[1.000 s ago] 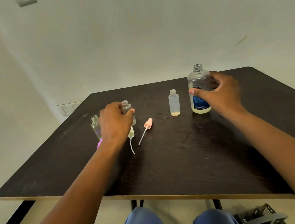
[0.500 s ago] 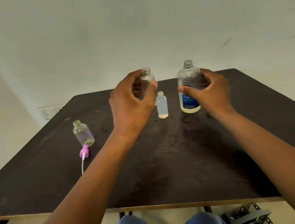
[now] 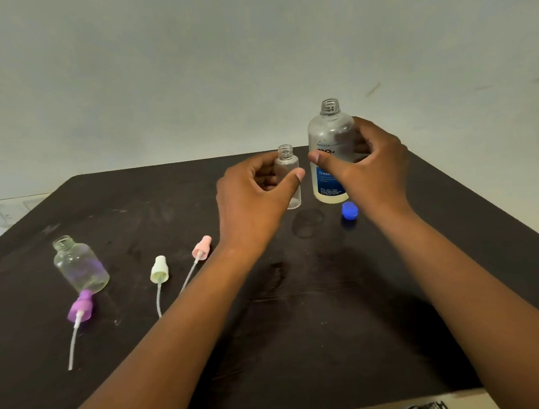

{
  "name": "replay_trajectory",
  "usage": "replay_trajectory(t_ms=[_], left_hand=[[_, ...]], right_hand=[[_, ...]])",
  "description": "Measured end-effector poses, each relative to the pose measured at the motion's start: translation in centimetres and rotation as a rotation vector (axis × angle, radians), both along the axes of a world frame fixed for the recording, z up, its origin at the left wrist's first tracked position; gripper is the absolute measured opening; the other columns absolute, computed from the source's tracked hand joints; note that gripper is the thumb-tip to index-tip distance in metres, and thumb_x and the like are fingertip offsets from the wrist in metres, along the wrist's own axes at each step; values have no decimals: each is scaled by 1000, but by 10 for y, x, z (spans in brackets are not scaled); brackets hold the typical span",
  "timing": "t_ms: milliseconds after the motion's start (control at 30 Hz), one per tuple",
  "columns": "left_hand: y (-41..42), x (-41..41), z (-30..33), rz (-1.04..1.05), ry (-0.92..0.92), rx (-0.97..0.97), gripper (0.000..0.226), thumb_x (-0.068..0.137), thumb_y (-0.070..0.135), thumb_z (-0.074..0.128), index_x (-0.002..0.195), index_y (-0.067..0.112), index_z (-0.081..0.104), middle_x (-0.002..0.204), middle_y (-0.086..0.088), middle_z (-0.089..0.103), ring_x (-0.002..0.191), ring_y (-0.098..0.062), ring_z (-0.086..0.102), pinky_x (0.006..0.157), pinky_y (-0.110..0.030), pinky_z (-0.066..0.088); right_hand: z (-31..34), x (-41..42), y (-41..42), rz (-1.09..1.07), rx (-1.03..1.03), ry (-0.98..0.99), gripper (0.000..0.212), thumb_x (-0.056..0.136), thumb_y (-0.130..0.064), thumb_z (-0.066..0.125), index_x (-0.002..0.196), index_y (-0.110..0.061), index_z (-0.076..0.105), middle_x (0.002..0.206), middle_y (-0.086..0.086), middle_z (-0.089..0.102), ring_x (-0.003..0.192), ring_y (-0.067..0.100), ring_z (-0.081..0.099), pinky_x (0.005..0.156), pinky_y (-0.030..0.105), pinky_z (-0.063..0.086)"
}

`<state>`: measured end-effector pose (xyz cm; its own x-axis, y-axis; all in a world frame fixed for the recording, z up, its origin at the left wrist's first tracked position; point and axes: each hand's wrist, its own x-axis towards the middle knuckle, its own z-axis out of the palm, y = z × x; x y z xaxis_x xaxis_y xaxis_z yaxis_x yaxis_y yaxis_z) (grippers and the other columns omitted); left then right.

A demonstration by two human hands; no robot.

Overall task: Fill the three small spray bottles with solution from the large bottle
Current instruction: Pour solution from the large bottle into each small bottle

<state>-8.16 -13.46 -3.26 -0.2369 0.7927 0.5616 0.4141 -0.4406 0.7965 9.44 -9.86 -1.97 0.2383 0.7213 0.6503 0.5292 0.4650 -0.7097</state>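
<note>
The fingers of the left hand (image 3: 255,202) were curled round a small clear spray bottle (image 3: 288,177), thumb across its front, holding it upright with its open neck showing above the hand. The fingers of the right hand (image 3: 368,170) were wrapped round the large bottle (image 3: 331,147), thumb on its blue label and the other fingers behind; it stood upright and uncapped, a little pale liquid in its base, just to the right of the small bottle.

Nearest on the dark table (image 3: 304,330) lay a purple spray head (image 3: 81,308) with its white tube pointing toward the near edge, touching the base of a second small bottle (image 3: 79,267), open and seemingly empty. To the right lay a cream spray head (image 3: 159,269) and a pink spray head (image 3: 202,248), each with a tube, near each other but apart. Farther back, a blue cap (image 3: 349,211) lay just in front of the large bottle's base. Whether either held bottle rested on the table could not be told.
</note>
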Motion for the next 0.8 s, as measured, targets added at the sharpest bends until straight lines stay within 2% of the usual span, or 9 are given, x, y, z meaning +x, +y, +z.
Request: replay_trajectory(t_ms=[267, 533, 667, 800], left_hand=[[7, 2, -18, -81, 6, -6, 34, 84, 29, 89, 117, 23, 81, 92, 12, 80, 84, -6, 75, 77, -16, 59], [6, 5, -24, -83, 74, -42, 39, 85, 32, 89, 121, 23, 79, 97, 11, 78, 88, -7, 74, 83, -28, 64], [4, 4, -23, -69, 62, -40, 40, 85, 33, 89, 122, 23, 78, 100, 11, 78, 91, -8, 74, 85, -30, 64], [3, 3, -22, -65, 49, -41, 40, 85, 34, 88, 122, 23, 78, 102, 10, 78, 92, -7, 74, 85, -28, 64]], right_hand=[[-3, 2, 4, -31, 42, -141, 59, 65, -48, 90, 115, -26, 68, 100, -15, 75, 94, 13, 71, 82, 45, 60], [-7, 1, 8, -58, 45, -317, 61, 69, -43, 92, 123, -32, 65, 105, -14, 72, 94, 15, 65, 81, 37, 55], [-10, 2, 11, -65, 35, -337, 69, 71, -40, 93, 133, -32, 63, 120, -13, 72, 106, 13, 64, 88, 31, 52], [-12, 3, 12, -57, 51, -343, 76, 71, -33, 95, 139, -30, 62, 132, -12, 69, 118, 15, 64, 98, 36, 53]])
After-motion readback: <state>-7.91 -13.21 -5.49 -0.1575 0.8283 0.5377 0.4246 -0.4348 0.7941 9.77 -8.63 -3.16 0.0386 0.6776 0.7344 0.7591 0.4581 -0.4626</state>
